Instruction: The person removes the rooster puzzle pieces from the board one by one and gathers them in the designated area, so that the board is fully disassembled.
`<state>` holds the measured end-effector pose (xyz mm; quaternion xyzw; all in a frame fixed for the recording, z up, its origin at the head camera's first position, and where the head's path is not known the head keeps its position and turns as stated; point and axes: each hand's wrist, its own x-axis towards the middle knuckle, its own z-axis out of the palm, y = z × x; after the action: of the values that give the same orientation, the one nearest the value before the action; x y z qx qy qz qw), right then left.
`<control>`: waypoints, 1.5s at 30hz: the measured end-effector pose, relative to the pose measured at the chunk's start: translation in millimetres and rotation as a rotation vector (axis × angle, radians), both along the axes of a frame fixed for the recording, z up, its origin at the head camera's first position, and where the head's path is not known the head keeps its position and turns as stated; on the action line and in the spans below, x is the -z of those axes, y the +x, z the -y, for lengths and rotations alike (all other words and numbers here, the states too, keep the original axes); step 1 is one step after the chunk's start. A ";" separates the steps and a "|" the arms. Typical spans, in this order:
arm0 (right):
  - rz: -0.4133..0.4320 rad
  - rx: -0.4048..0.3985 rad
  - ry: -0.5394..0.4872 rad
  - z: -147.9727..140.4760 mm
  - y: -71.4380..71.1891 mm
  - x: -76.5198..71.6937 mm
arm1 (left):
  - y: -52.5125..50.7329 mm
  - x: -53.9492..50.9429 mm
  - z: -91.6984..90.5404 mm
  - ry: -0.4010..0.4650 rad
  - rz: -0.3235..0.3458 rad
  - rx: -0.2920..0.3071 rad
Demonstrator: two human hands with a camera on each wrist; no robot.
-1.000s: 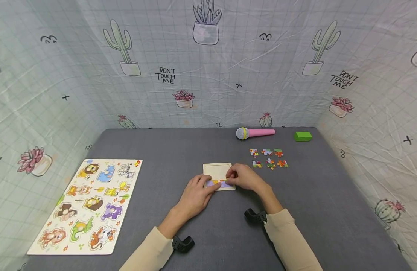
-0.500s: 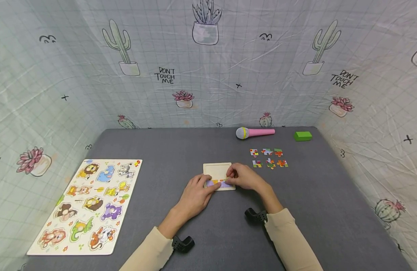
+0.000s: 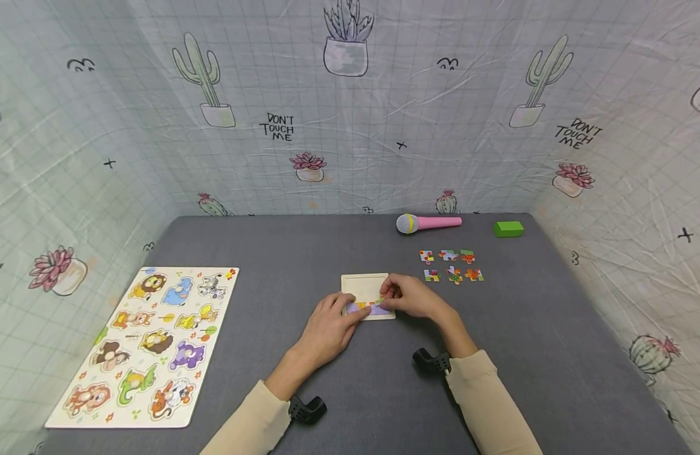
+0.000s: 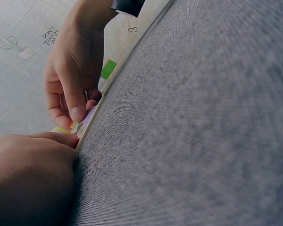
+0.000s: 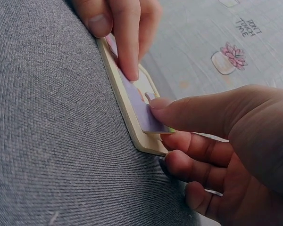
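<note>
right grip [image 3: 412,297] pinching puzzle piece [image 5: 151,121], left grip [image 3: 325,325] resting unclenched on tray [image 3: 364,286], cloth [image 3: 280,127] reading "don't touch me"

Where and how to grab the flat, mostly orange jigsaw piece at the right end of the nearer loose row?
Probably from above, pinching its outer edges: the orange piece lies flat on the grey tabletop, apart from the neighbouring pieces.

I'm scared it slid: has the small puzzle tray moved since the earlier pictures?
No. Judged from the pink microphone, the small puzzle tray sits in the same spot.
</note>
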<state>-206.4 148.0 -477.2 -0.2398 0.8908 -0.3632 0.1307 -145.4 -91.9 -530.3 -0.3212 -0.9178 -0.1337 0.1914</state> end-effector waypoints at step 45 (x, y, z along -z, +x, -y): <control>0.103 -0.110 -0.112 -11.6 -1.9 7.8 | -0.4 0.3 2.4 0.018 0.013 0.000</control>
<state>-208.3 159.5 -485.0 -0.2765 0.8466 -0.4165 0.1824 -145.8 -94.2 -530.6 -0.3185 -0.9178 -0.1438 0.1884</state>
